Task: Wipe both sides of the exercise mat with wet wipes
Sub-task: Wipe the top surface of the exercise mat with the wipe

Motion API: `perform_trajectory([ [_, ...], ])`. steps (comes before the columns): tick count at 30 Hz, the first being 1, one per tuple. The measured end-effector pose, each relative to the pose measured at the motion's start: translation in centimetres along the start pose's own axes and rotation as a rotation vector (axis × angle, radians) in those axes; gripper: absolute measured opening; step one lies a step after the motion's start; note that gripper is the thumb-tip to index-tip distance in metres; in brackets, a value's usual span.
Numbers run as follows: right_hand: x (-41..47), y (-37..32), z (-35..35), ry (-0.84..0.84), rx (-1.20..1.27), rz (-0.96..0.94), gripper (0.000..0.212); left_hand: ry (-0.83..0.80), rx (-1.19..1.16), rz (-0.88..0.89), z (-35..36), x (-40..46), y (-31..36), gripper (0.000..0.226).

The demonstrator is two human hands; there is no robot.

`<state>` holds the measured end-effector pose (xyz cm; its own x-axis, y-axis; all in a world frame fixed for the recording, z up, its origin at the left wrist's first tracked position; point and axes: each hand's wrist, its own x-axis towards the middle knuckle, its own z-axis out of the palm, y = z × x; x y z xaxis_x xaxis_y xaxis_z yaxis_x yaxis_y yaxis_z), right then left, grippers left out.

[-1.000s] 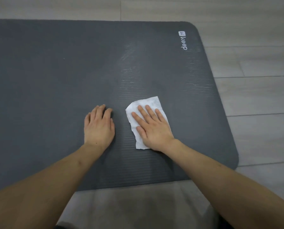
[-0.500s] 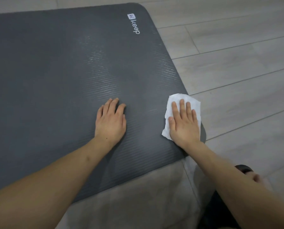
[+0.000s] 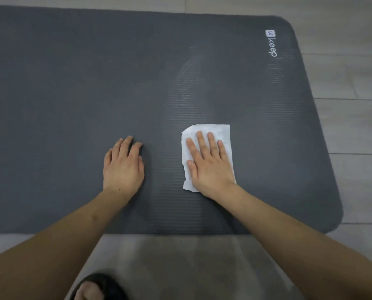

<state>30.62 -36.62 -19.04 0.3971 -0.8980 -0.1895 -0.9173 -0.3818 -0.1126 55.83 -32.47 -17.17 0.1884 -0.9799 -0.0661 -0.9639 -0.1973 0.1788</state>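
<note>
Two hands were flat on the exercise mat (image 3: 72,105), near its front edge. Nearest the camera, a dark slipper with toes (image 3: 96,287) showed on the pale floor (image 3: 354,126) just short of that edge. The left hand (image 3: 122,166) rested on bare mat, fingers straight and close together, holding nothing, seemingly pinning the mat. Just beside it, the right hand (image 3: 210,164) pressed the wet wipe (image 3: 219,132) down with straight, slightly spread fingers, no pinch. Half a second earlier the wipe sat at the mat's right edge, partly over the rim; it had since come back inward, toward mid-mat, right of the left hand. That read as side-to-side strokes across the right end. Faint damp streaks arced from the wipe toward the far edge. Top face likely partly done; left part looked dry, underside not yet turned up. Mat dark grey, ribbed, rounded corners, "keep" logo (image 3: 272,43) at far right corner. Floor grey wood-look planks around it.
</note>
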Motion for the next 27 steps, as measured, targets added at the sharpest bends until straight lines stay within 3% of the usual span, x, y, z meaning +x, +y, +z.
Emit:
perform_trajectory([
  [7,1.6,-7.3,0.6,-0.054,-0.014,-0.273,0.063,-0.002,0.015,-0.077,-0.8,-3.5,-4.0,0.035],
  [10,1.3,-6.9,0.7,-0.068,-0.038,-0.361,0.063,-0.007,-0.002,-0.096,-1.0,-3.2,-2.4,0.036],
  [14,0.0,-3.5,0.4,-0.003,0.022,-0.41,0.058,-0.003,-0.046,0.022,-1.0,-1.1,2.0,0.035],
  [19,-3.4,6.3,0.1,0.043,0.039,-0.156,0.058,-0.005,-0.056,0.253,0.5,2.0,9.7,0.035],
  [24,-8.4,18.1,-0.5,0.057,0.054,0.325,0.059,-0.068,-0.049,0.547,2.5,2.9,18.0,0.033],
  [27,-12.4,21.5,-0.4,0.064,0.107,0.562,0.062,-0.091,-0.073,0.649,3.3,2.6,22.1,0.035],
])
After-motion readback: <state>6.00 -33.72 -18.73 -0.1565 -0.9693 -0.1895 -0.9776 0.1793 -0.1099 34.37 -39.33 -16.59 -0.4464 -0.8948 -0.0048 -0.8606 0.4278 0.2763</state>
